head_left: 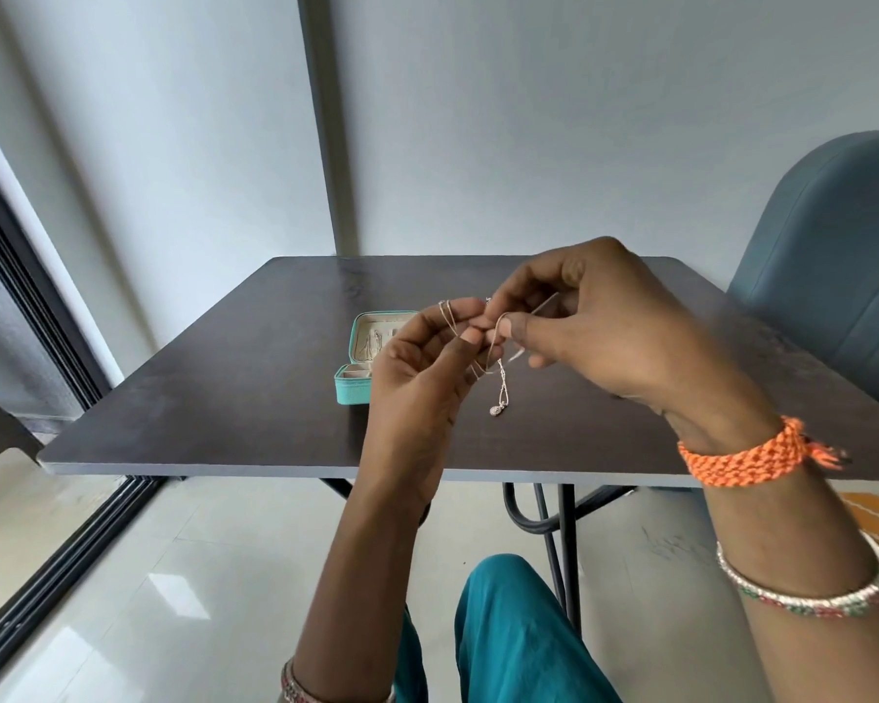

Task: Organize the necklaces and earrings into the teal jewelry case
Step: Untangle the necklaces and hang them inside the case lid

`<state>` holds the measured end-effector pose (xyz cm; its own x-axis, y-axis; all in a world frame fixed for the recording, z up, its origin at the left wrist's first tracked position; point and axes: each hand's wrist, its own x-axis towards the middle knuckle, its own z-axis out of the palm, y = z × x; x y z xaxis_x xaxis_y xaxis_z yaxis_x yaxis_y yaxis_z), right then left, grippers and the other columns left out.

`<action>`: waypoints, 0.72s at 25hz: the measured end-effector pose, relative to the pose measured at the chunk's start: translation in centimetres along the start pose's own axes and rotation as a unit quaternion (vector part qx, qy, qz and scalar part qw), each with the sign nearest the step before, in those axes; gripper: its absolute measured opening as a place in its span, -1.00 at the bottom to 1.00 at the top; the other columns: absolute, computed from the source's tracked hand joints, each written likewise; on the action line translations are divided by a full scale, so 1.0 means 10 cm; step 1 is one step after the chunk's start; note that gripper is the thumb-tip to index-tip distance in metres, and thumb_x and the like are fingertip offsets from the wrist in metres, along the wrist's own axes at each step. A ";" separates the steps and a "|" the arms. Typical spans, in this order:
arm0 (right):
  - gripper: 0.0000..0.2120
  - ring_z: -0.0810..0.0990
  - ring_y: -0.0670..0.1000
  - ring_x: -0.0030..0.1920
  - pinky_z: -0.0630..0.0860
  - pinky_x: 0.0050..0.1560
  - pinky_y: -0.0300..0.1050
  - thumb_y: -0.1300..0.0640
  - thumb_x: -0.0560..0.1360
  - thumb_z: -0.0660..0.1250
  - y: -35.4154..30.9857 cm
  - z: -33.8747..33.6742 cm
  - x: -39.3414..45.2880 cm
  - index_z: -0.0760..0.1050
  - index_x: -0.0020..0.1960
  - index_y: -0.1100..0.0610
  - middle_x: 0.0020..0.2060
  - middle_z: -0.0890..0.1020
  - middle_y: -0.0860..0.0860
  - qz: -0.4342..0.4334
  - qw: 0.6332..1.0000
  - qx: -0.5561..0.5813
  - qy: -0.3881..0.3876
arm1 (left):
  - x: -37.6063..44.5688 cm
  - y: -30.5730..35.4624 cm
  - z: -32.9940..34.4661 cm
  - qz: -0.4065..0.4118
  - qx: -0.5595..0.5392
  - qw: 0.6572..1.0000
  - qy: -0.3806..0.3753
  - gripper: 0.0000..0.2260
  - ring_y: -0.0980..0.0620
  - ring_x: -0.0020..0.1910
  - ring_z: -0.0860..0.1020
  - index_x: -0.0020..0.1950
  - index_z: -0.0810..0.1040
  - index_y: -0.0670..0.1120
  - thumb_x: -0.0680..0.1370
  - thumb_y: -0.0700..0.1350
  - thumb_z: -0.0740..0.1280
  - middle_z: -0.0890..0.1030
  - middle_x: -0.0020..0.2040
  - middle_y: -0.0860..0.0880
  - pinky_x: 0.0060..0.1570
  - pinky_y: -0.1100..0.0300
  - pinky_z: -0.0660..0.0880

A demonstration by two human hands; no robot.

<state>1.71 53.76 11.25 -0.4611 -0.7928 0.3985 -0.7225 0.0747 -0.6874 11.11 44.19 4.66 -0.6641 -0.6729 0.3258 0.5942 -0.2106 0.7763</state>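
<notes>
While both hands were raised above the dark tabletop [224, 398], a thin silver necklace [501, 378] was strung between them. The left hand [417, 367] had the chain looped around its index finger and pinched again between thumb and fingertips, so its grip was narrow and closed on the chain. The right hand [600, 327] pinched the same chain just beside the left fingertips, thumb against curled fingers, a tight grip on the necklace as well. From that meeting point a short doubled length of chain hung down, ending in a small oval pendant [495, 410] that dangled above the tabletop without touching it, as far as could be told.

Behind the left hand, the teal jewelry case [356, 390] stood open on the tabletop, its lid upright and its cream lining showing; a few thin chains hung inside the lid, and the lower tray's compartments were partly hidden by the hand. No brand, label or writing could be read on the case or anywhere else.

An orange braided thread band [742, 456] circled the right wrist, with a beaded bangle [803, 588] farther up the forearm. A blue-grey chair [833, 276] stood at the right of the tabletop.
</notes>
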 end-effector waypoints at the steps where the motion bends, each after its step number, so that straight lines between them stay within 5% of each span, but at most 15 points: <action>1: -0.93 0.66 0.01 -0.30 0.65 -0.19 0.02 0.20 0.43 0.44 0.01 0.01 0.00 0.64 -0.19 0.05 -0.34 0.67 -0.02 -0.006 1.000 0.006 0.008 | 0.00 0.00 0.00 0.003 0.004 1.000 -0.003 -0.87 0.09 -0.20 0.62 -0.01 0.55 -0.20 0.48 -0.34 0.29 0.66 -0.21 -0.06 -0.08 0.28 0.57; 4: -0.93 0.65 -0.05 -0.32 0.65 -0.20 -0.03 0.20 0.41 0.46 0.05 0.02 0.04 0.64 -0.19 0.04 -0.35 0.66 -0.03 -0.017 0.999 0.017 0.026 | 0.00 0.00 0.00 0.004 0.024 1.000 -0.017 -0.82 0.09 -0.16 0.63 -0.02 0.55 -0.16 0.39 -0.28 0.36 0.67 -0.19 -0.05 -0.04 0.26 0.57; 12: -0.87 0.61 -0.11 -0.34 0.56 -0.23 -0.27 0.25 0.43 0.42 0.16 0.09 0.00 0.59 -0.16 0.02 -0.35 0.62 -0.04 -0.011 0.999 -0.017 0.041 | 0.02 0.01 -0.01 -0.002 -0.033 0.999 0.012 -0.83 0.14 -0.23 0.60 0.02 0.52 -0.19 0.51 -0.39 0.24 0.62 -0.21 -0.04 -0.20 0.33 0.54; 18: -0.84 0.62 0.00 -0.38 0.64 -0.18 0.01 0.27 0.42 0.44 0.19 0.18 0.01 0.54 -0.10 0.06 -0.37 0.61 -0.01 0.016 0.999 0.037 -0.026 | 0.03 -0.01 -0.07 0.022 -0.053 0.998 0.036 -0.77 0.08 -0.16 0.55 0.03 0.51 -0.16 0.46 -0.41 0.32 0.56 -0.19 -0.05 -0.12 0.31 0.54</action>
<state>1.20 52.79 8.89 -0.4553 -0.8207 0.3453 -0.6671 0.0575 -0.7428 11.12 43.52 4.34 -0.6038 -0.7321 0.3152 0.6688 -0.2503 0.7000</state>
